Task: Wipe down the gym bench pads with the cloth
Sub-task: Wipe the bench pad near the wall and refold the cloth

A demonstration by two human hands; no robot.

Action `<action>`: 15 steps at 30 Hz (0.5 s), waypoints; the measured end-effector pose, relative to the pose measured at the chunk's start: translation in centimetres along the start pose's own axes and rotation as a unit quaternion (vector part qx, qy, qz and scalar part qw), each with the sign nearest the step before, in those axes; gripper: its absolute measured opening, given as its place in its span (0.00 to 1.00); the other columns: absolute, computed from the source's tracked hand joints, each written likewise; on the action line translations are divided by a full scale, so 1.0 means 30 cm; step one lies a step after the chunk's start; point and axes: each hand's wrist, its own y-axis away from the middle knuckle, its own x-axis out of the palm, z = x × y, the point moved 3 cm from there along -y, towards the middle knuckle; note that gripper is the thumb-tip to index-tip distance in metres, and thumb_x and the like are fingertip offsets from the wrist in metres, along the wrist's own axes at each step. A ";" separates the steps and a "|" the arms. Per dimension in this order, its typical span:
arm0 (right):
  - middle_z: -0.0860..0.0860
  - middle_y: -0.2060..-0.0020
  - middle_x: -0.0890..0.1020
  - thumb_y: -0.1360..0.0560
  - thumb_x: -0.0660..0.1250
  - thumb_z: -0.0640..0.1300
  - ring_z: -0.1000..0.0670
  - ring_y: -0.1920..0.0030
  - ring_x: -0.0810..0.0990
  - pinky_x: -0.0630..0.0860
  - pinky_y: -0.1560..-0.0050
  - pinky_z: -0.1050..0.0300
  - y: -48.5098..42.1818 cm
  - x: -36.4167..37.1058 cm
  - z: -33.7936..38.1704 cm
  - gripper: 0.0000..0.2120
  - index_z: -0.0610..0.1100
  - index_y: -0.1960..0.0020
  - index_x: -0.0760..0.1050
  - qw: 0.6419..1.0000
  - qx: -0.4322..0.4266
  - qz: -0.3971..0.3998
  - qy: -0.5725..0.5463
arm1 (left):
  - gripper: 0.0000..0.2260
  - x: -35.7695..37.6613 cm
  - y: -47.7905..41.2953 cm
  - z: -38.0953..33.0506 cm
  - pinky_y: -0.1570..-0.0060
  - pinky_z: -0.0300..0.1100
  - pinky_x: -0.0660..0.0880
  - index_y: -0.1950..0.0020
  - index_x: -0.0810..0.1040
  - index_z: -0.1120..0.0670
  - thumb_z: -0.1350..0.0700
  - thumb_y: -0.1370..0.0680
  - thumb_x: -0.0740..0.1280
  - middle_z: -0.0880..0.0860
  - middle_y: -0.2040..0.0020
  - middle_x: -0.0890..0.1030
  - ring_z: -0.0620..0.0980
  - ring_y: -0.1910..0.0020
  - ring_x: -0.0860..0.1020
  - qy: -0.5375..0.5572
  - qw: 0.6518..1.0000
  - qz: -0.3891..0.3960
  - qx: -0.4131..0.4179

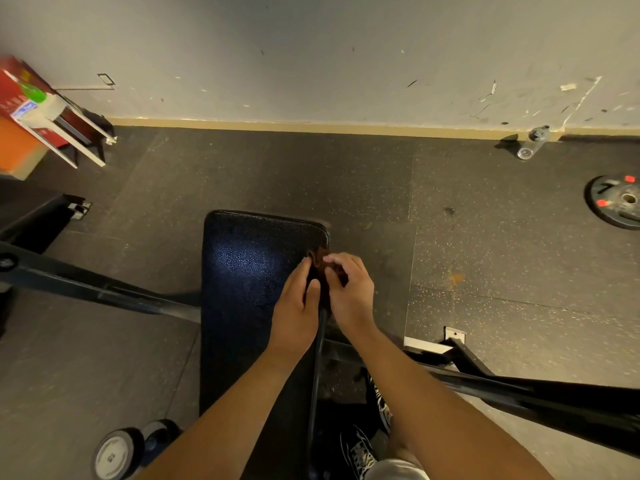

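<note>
Two hands meet on the cloth (pixel 320 259) at the right-hand edge of the bench pad (pixel 249 271), toward its far end.

Cloth: dark brownish, bunched small, mostly hidden between your hands; its full extent cannot be read.

Your left hand (pixel 298 306): fingers nearly straight along the cloth's left side, thumb laid over it, so the fabric is pinched between them.

Your right hand (pixel 349 292): fingers curled, tips nipping the cloth's upper part.

Handling, judged:
- The cloth looks light and limp. It will not keep a shape and will fold or roll under a moving palm.
- Gather it into a flat wad and drive it under a spread palm rather than by a corner, or it will trail.
- The pad is textured vinyl with a sheen, likely firm, slightly yielding and a little slick, so modest pressure should let the cloth glide.
- For the rim and side wall, wrap the cloth over the edge.

Coverage: the cloth sits only at this edge spot, and the rest of the pad lies bare to the left.

A weight plate (pixel 620 202) and a bottle (pixel 533 143) lie on the floor, well apart from the bench.
</note>
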 end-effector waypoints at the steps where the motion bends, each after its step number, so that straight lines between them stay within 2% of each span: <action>1: 0.55 0.47 0.79 0.23 0.67 0.33 0.63 0.46 0.77 0.72 0.45 0.72 0.012 -0.002 -0.008 0.13 0.47 0.46 0.82 1.000 0.008 0.007 -0.002 | 0.22 0.001 0.001 -0.004 0.37 0.18 0.54 0.19 0.60 0.48 0.48 0.14 0.55 0.43 0.22 0.64 0.30 0.28 0.58 -0.011 1.000 0.003 0.002; 3: 0.55 0.47 0.78 0.23 0.66 0.33 0.64 0.45 0.76 0.70 0.45 0.74 -0.002 -0.009 0.004 0.13 0.47 0.44 0.82 1.000 0.019 0.009 -0.019 | 0.22 -0.002 0.002 -0.009 0.35 0.19 0.55 0.19 0.59 0.47 0.48 0.14 0.55 0.43 0.22 0.63 0.29 0.29 0.57 -0.021 1.000 0.006 0.010; 6: 0.53 0.44 0.75 0.21 0.65 0.35 0.66 0.43 0.73 0.68 0.43 0.75 -0.084 -0.010 0.066 0.13 0.46 0.41 0.80 0.999 0.001 0.000 -0.046 | 0.22 -0.008 -0.001 0.000 0.27 0.32 0.59 0.19 0.59 0.47 0.48 0.14 0.55 0.43 0.22 0.63 0.29 0.28 0.57 -0.026 0.999 0.006 0.019; 10: 0.55 0.42 0.75 0.22 0.66 0.36 0.61 0.40 0.74 0.69 0.38 0.70 -0.105 0.014 0.055 0.13 0.49 0.41 0.78 0.999 -0.011 0.023 -0.048 | 0.22 -0.014 0.003 0.024 0.32 0.24 0.53 0.20 0.60 0.44 0.46 0.14 0.54 0.36 0.24 0.62 0.22 0.30 0.56 0.000 1.000 0.012 0.014; 15: 0.56 0.46 0.76 0.24 0.67 0.32 0.59 0.43 0.76 0.73 0.41 0.64 0.066 0.014 -0.075 0.14 0.49 0.45 0.78 0.999 -0.014 0.036 -0.008 | 0.20 -0.005 0.069 0.084 0.36 0.19 0.58 0.21 0.64 0.46 0.50 0.14 0.56 0.37 0.27 0.66 0.22 0.32 0.61 0.030 0.999 0.018 -0.005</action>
